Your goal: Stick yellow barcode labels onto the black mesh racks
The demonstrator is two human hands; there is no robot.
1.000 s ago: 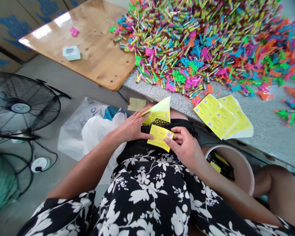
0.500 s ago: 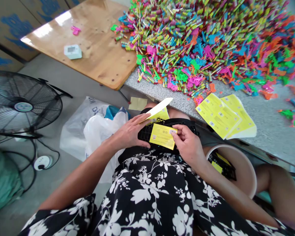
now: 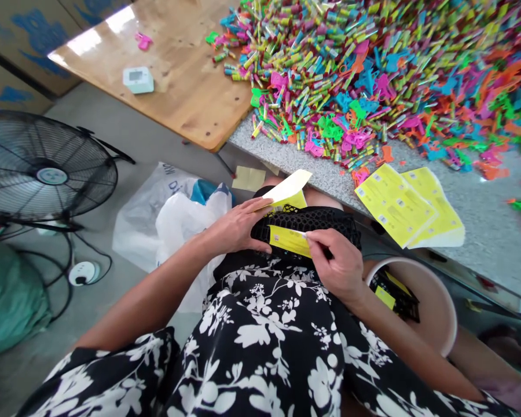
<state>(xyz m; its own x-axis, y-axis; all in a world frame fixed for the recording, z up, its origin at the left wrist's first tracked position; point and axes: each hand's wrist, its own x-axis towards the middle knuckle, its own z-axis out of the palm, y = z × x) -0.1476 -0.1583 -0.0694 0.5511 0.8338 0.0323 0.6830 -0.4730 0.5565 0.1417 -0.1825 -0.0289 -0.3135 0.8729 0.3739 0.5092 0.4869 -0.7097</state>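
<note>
A black plastic mesh basket (image 3: 332, 219) rests on my lap. My right hand (image 3: 336, 263) pinches the right edge of a yellow label (image 3: 289, 238), which lies tilted against the basket's near side. A bent sheet of yellow labels with a white back (image 3: 290, 186) sticks up over the far side of the basket, held by the fingers of my left hand (image 3: 238, 229). The left thumb stretches along the basket's near left edge, close to the label's left end. How firmly the left fingers grip the basket itself is hidden.
A big pile of colourful small plastic pieces (image 3: 330, 75) covers the stone-topped table, with yellow label sheets (image 3: 395, 202) at its front edge. A pinkish bucket (image 3: 434, 301) holds black mesh pieces at right. Plastic bags (image 3: 143, 220) and a fan (image 3: 47, 168) stand left.
The yellow label has tipped from facing me to lying against the basket's near side, and my right hand has moved down slightly with it. The view has shifted a little.
</note>
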